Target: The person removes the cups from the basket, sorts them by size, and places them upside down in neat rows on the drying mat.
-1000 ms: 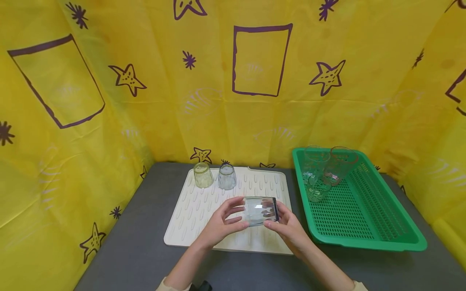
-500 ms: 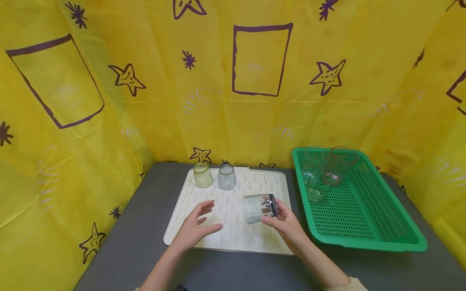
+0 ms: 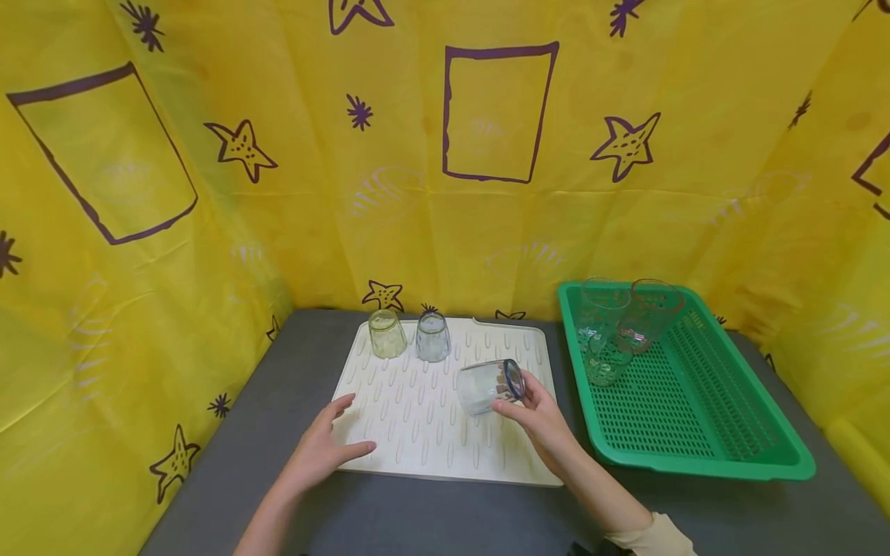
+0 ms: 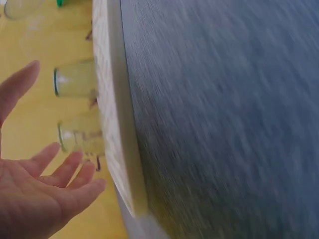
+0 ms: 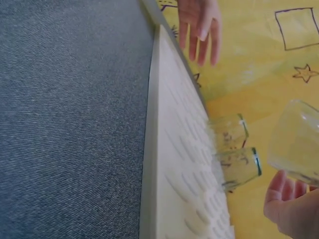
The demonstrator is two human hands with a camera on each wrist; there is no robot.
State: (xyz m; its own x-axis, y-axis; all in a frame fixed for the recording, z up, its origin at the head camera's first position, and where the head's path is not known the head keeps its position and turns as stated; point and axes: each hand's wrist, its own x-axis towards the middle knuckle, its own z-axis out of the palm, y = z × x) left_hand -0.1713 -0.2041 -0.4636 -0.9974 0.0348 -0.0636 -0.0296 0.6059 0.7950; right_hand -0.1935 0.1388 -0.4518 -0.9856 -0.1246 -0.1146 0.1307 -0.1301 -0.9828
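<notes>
My right hand [image 3: 545, 421] grips a clear drinking glass [image 3: 480, 386] near its thick base, tilted so the base points up and right and the mouth faces down-left. In the right wrist view that glass [image 5: 294, 139] shows at the right edge above the fingers. Beneath it lies a cream drying mat [image 3: 417, 425] with raised ridges. Two glasses stand upside down at its back left: a yellowish glass [image 3: 388, 336] and a bluish glass [image 3: 433, 338]. My left hand [image 3: 323, 448] is held with fingers spread over the mat's front left corner, holding nothing.
A green plastic basket [image 3: 702, 467] stands right of the mat. Inside are a tall clear glass [image 3: 601, 313], a pink-tinted glass [image 3: 650, 316] and a short glass [image 3: 606, 367]. A yellow patterned curtain [image 3: 389, 232] surrounds the dark grey table [image 3: 264, 401].
My left hand has let go of the glass and drawn back left toward the mat's corner. The right hand keeps the glass and has tipped its base upward.
</notes>
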